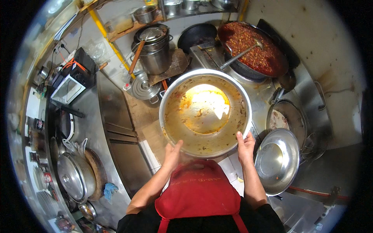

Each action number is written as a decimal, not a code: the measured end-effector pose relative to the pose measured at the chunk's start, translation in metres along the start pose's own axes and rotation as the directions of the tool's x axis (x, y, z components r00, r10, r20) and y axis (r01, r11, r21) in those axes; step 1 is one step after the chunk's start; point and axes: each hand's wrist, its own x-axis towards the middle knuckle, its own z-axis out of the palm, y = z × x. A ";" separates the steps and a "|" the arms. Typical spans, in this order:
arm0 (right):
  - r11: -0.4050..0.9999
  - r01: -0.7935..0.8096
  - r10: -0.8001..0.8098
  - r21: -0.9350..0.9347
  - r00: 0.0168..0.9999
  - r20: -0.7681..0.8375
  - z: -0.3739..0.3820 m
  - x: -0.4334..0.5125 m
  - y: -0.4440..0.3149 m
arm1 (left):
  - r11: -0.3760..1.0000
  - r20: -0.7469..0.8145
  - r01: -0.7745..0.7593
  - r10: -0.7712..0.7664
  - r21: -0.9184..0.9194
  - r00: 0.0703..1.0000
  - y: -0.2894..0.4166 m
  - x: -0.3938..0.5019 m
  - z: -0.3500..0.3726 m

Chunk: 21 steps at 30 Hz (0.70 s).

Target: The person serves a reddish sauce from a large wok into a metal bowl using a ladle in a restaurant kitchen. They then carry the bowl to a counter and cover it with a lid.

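A large round steel basin is held up in front of my red apron, its inside facing me. Oily orange-brown residue and small bits cling to its bottom and wall, and bright light glares off the bottom. My left hand grips the lower left rim with the thumb on top. On the lower right rim, my right hand has its thumb inside the edge and fingers around the outside. Beyond the basin, a big wok is full of red chopped chili mixture, with a metal ladle lying in it.
Right of me, a shiny steel bowl leans beside a round pan. Stacked pots carry a wood-handled strainer at the back left. Along the left counter stand a lidded pot, a blue cloth and a microwave.
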 end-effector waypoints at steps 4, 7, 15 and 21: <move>0.986 0.159 -0.161 0.045 0.986 0.046 0.005 -0.002 -0.038 | 0.989 0.133 0.108 -0.094 -0.097 0.987 0.015 -0.011 0.000; 0.986 0.163 -0.158 -0.046 0.982 0.103 0.021 -0.003 -0.067 | 0.861 0.220 0.304 -0.230 -0.408 0.948 0.037 -0.033 0.000; 0.916 0.385 -0.391 0.113 0.794 0.466 0.084 -0.065 -0.125 | 0.901 0.235 0.182 -0.093 -0.394 0.968 0.027 -0.123 -0.079; 0.862 0.496 -0.406 0.108 0.547 0.732 0.101 -0.172 -0.253 | 0.781 0.089 0.008 0.061 -0.624 0.994 0.032 -0.275 -0.079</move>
